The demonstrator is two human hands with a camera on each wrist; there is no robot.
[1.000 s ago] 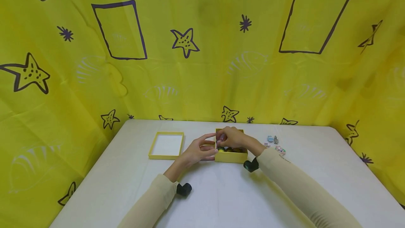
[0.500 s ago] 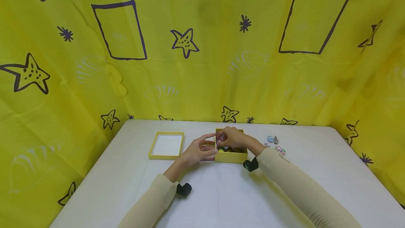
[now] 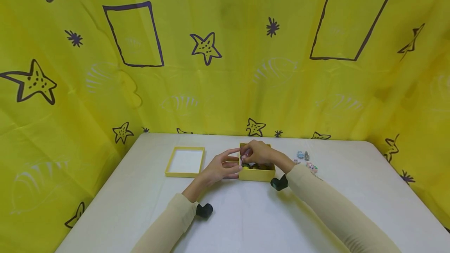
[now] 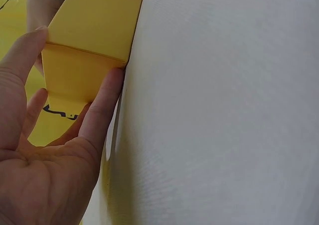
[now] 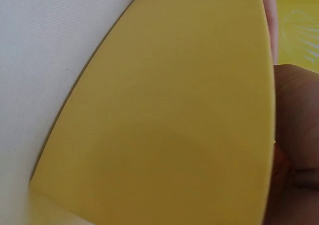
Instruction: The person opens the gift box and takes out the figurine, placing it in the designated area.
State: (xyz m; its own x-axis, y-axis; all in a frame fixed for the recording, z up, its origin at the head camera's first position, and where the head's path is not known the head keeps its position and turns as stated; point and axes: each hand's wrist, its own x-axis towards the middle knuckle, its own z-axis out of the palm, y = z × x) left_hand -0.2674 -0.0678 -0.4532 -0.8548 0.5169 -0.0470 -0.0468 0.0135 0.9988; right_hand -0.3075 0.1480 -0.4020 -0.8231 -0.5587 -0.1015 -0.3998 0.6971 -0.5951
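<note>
1. Yellow, rectangular, open-topped box [image 3: 257,175], just below and right of the head view's centre, sits upright on the white-covered table [image 3: 232,218], and both hands are at it!
2. Left hand [image 3: 218,168] spread wide, fingertips against the box's left side; from the left wrist, it's thumb at the upper corner, one finger down by the table.
3. Right hand [image 3: 260,152] dips over the rim, fingers bent inside, pinching a small pinkish piece [image 3: 244,157], its shape too small to make out. In the right wrist view the box wall hides most of that hand.
4. Down in the box, near the front wall, a row of dark and yellowish rounded pieces [image 3: 254,166], partly covered by the hand.
5. Over to the left of the box, well apart, a shallow yellow-rimmed lid with a white inside [image 3: 184,162], lying inside up.
6. And right of centre, beside the right sleeve [image 3: 327,194], a little cluster: a pale-blue trinket [image 3: 300,154] next to a grey one [image 3: 307,155], a pink-and-white speckled one [image 3: 311,167] below.
</note>
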